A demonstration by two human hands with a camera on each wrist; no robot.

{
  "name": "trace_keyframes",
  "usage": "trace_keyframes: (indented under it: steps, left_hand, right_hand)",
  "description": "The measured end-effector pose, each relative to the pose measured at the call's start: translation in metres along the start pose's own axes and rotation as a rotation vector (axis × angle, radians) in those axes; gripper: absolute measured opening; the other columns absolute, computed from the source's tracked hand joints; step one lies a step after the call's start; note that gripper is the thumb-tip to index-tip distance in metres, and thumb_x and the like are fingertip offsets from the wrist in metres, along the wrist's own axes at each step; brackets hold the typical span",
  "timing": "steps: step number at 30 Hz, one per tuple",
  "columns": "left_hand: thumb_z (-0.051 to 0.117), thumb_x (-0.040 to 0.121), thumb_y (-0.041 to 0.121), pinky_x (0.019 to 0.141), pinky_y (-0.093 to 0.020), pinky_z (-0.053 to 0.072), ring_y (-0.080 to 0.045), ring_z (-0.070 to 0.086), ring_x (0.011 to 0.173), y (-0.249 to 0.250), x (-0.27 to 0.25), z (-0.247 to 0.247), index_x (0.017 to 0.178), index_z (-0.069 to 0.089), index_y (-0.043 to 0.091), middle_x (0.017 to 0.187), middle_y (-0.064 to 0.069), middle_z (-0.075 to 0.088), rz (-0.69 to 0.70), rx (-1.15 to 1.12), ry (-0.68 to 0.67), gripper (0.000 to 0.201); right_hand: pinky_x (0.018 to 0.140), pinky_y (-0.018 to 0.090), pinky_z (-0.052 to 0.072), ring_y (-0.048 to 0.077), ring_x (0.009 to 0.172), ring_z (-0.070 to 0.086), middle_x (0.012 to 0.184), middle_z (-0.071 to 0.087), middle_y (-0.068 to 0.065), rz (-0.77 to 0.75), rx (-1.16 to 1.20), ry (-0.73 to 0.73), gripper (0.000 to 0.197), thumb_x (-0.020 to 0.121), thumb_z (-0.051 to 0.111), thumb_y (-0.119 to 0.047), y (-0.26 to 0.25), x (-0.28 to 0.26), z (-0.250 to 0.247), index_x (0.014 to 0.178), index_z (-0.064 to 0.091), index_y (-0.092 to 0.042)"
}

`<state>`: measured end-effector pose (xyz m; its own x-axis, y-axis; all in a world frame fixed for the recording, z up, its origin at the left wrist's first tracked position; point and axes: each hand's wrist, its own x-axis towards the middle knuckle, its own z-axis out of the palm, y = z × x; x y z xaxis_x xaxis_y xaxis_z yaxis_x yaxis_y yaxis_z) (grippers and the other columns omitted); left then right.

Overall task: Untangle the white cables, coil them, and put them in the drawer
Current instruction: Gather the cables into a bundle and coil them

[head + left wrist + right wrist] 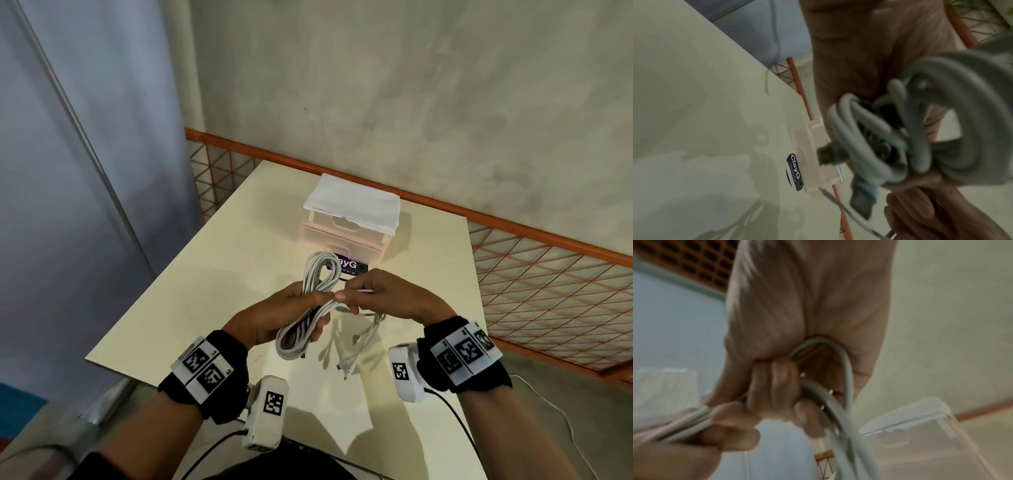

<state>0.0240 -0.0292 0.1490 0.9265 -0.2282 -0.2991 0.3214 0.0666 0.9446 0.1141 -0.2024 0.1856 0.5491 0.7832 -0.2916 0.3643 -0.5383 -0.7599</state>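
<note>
In the head view, the coil (310,308) of white cable was a long bundle of several loops, held in the air above the table (212,274) and crossed in the middle like a figure eight. The left hand (274,318) gripped it at the waist, with the fingers curled around the strands. The right hand (383,296) pinched strands at 3 o'clock from the coil, and a thin white end stuck out from its fingers. More loose cables (359,339) lay on the table under the hands, with their plugs at 6 o'clock. The drawer unit (346,233), covered by a white cloth (352,202), stood at 12 o'clock from the coil, and a purple sticker (352,269) lay just before it. Whether a drawer was open could not be seen.

In the left wrist view, the coil (920,133) was blurred and looked grey. It filled the right side, and a plug (863,199) hung at 7 o'clock from it. The fingers were mostly hidden behind the loops.

In the right wrist view, all was blurred. The fingers (777,386) of the right hand were closed tightly on a cable loop (842,369), and the left hand (694,434) held strands at 8 o'clock.
</note>
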Motion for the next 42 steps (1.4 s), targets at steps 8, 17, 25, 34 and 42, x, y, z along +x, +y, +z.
trace_keyframes:
  steps: [8,17,25,34,42]
  left_hand:
    - [0.04,0.099,0.016,0.045,-0.018,0.038,-0.006,0.036,0.041,-0.005,0.005,-0.005,0.078,0.047,0.011,0.054,0.004,0.046,0.018,-0.21,-0.01,0.022]
    - [0.043,0.099,0.015,0.046,-0.02,0.036,-0.007,0.031,0.041,-0.006,0.003,-0.04,0.072,0.041,0.016,0.054,0.005,0.042,0.047,0.019,0.139,0.027]
    - [0.046,0.098,0.016,0.047,-0.021,0.038,-0.007,0.034,0.043,-0.004,-0.001,-0.05,0.073,0.041,0.016,0.056,0.004,0.043,0.058,0.125,0.175,0.025]
    - [0.042,0.096,0.009,0.048,-0.022,0.038,-0.009,0.039,0.044,-0.026,0.004,-0.024,0.084,0.038,0.013,0.062,-0.001,0.046,-0.015,0.285,0.109,0.014]
    - [0.043,0.097,0.01,0.05,-0.024,0.036,-0.009,0.039,0.046,-0.027,0.003,-0.031,0.085,0.038,0.013,0.064,-0.002,0.046,-0.013,0.249,0.192,0.013]
  right_hand:
    - [0.051,0.015,0.041,0.008,0.05,0.051,0.058,0.059,-0.001,-0.058,0.135,0.133,0.018,0.081,0.072,-0.022,0.005,0.006,0.006,0.08,0.063,-0.006]
    - [0.078,0.016,0.046,0.011,0.077,0.064,0.078,0.062,0.004,-0.082,0.244,0.261,0.019,0.092,0.057,-0.021,0.036,0.002,-0.001,0.089,0.054,-0.003]
    - [0.066,0.013,0.045,0.0,0.062,0.053,0.074,0.062,0.008,-0.023,-0.049,0.182,0.018,0.091,0.06,-0.024,0.041,0.008,0.003,0.082,0.064,-0.009]
    - [0.07,0.026,0.049,0.014,0.065,0.059,0.075,0.059,-0.003,-0.252,0.084,0.388,0.018,0.096,0.049,-0.013,0.015,0.02,0.022,0.083,0.061,-0.01]
    - [0.067,0.011,0.036,0.004,0.072,0.053,0.077,0.056,-0.013,-0.29,0.02,0.505,0.015,0.09,0.06,-0.018,0.031,0.009,0.019,0.089,0.073,-0.012]
